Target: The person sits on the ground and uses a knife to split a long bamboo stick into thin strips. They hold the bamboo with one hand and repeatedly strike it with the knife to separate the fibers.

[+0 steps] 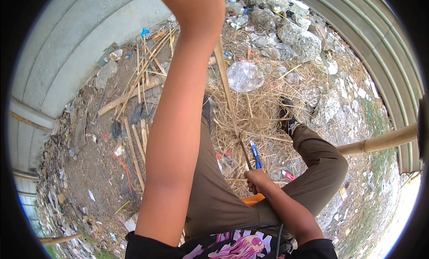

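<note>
While the bamboo strip (227,89) stretches forward, slanting slightly left, its far part reaches toward the left hand (194,8), whose grip I cannot tell, and its near end points to the right hand (255,180), curled around a narrow dark piece (246,154).

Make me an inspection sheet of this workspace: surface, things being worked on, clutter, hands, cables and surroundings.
Surface: dirt ground, with dry straw-like strips strewn between the feet.
Work things: long bamboo strip, slanting down to a dark narrow piece; whether that is a blade is unclear.
Clutter: blue tool, apparently a cutter; clear plastic bag; rubble chunk; scattered litter.
Hands: right hand closed around the dark narrow piece; left hand raised at the top edge, grip cannot be told.
Cables: dark cord by the shirt; its ends are unclear.
Surroundings: ribbed wall on the right, grey wall on the left, bamboo pole at right.
</note>
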A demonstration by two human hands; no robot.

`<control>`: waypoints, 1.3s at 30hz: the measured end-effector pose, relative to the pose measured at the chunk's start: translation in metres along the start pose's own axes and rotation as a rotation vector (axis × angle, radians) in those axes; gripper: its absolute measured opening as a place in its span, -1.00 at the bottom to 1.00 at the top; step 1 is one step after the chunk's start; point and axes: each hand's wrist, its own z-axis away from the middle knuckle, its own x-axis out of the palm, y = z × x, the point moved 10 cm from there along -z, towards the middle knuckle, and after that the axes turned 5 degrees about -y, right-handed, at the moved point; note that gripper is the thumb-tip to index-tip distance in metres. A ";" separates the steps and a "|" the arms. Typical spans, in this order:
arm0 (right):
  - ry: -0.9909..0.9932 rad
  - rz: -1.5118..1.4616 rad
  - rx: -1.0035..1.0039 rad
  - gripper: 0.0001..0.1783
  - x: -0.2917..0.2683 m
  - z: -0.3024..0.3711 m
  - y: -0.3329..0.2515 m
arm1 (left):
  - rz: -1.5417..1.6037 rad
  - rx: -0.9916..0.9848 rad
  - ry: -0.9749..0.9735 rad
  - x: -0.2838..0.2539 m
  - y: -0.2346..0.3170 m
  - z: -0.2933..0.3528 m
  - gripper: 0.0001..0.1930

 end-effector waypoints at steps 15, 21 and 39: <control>-0.072 0.018 -0.007 -0.78 0.008 0.001 -0.021 | -0.089 0.046 0.017 -0.015 -0.007 -0.005 -0.61; -0.506 -0.637 0.024 -0.75 0.029 0.077 -0.078 | -0.127 0.142 -0.009 -0.007 0.013 0.001 -0.61; 0.269 -0.309 -1.746 -0.71 -0.041 0.363 -0.265 | -0.049 0.118 -0.056 -0.019 0.027 0.008 -0.60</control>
